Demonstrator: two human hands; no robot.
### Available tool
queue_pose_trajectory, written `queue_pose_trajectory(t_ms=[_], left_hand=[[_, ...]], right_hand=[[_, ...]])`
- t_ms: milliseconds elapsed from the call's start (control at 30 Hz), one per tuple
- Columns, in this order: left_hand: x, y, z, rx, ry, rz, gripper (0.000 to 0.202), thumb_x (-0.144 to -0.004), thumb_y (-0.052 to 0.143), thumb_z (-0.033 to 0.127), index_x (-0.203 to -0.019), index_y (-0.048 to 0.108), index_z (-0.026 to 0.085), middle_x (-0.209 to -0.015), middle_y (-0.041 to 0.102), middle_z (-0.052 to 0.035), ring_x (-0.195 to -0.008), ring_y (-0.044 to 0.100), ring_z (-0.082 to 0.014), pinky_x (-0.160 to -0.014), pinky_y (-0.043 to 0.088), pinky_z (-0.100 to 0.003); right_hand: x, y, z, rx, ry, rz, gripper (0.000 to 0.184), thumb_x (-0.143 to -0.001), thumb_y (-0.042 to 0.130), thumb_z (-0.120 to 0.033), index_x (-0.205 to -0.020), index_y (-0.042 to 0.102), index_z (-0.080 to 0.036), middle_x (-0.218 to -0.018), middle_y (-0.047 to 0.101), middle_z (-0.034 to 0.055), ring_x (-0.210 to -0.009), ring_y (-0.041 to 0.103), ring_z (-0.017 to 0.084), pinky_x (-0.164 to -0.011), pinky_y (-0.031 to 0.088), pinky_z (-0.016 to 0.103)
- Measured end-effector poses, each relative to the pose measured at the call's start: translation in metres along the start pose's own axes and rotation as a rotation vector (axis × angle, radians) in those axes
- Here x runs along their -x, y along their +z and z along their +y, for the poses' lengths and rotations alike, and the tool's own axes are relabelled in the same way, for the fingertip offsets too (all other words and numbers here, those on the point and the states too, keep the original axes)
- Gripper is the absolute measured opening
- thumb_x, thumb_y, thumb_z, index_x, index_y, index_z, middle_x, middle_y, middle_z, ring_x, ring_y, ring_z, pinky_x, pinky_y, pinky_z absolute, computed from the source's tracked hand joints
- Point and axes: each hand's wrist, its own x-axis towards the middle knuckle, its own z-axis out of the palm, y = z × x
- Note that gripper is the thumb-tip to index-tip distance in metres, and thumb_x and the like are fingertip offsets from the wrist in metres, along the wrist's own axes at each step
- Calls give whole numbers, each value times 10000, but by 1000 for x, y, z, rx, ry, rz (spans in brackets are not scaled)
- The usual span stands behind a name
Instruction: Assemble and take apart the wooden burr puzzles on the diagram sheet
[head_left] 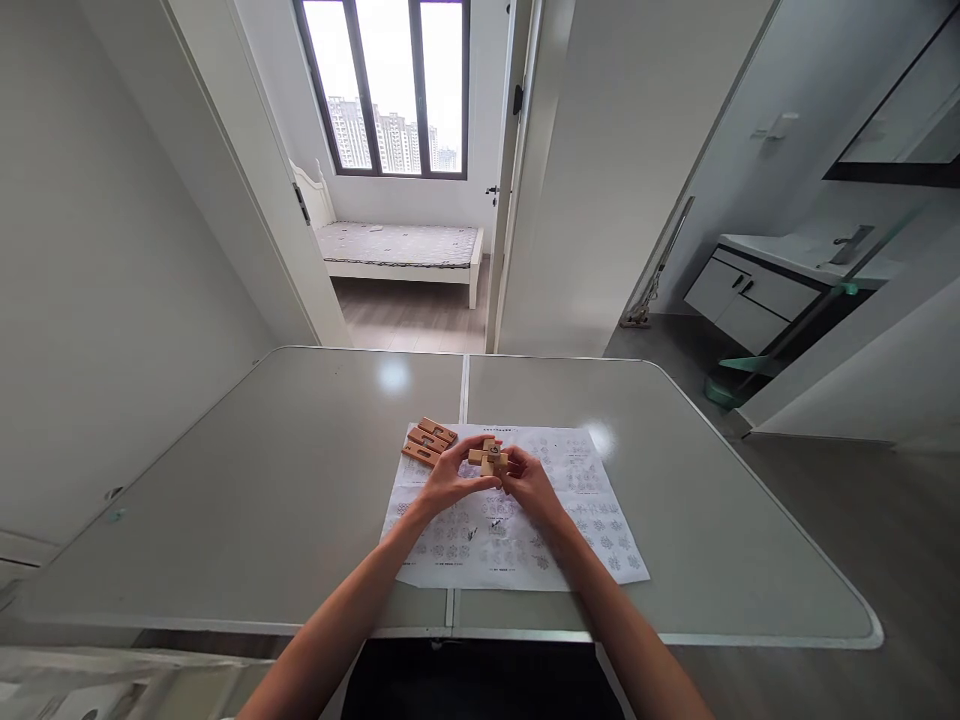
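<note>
A small wooden interlocking puzzle [491, 458], made of crossed notched blocks, is held between both hands just above a printed sheet [600, 540]. My left hand [454, 478] curves round its left side, thumb below and fingers behind. On the right, my right hand [529, 482] pinches the puzzle with its fingertips. Several loose notched wooden pieces [430, 440] lie side by side at the sheet's top left corner, just beyond my left hand. The sheet carries rows of small diagrams, partly covered by my hands and forearms.
The sheet lies on a wide grey-green table [285, 500] with a light metal rim and a seam down its middle. Beyond the far edge, a doorway leads to a room with a bed [405, 245]. A washbasin cabinet [757, 295] stands at the right.
</note>
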Motion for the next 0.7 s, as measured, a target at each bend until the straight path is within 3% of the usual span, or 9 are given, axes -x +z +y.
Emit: queue_pose_trajectory(t_ms=[233,500,700], left_hand=[[1,0,2,-64,31,28,690,-754,920,422,-1361,657,225,-1307,731,-119,-1214,675,-309,-1065,525,-429],[2,2,5,-180,75,118,652,-730,931,421,-1297,670,233,-1252,740,-89,-1195,669,-309,-1058,498,-440],[4,2,5,-209,87,113,640,-748,915,416,-1308,662,238,-1246,746,-79,-1179,677,-299,-1047,505,-428]], right_hand=[[1,1,1,34,-8,40,433,-771,801,-608,-855,581,-244,-676,680,-18,-539,626,178,-548,517,311],[2,0,7,89,-23,122,303,-801,806,-467,-846,604,-246,-594,663,-47,-510,641,179,-577,524,302],[2,-1,4,71,-21,83,352,-795,801,-514,-832,582,-241,-707,699,-23,-514,659,179,-520,507,294]])
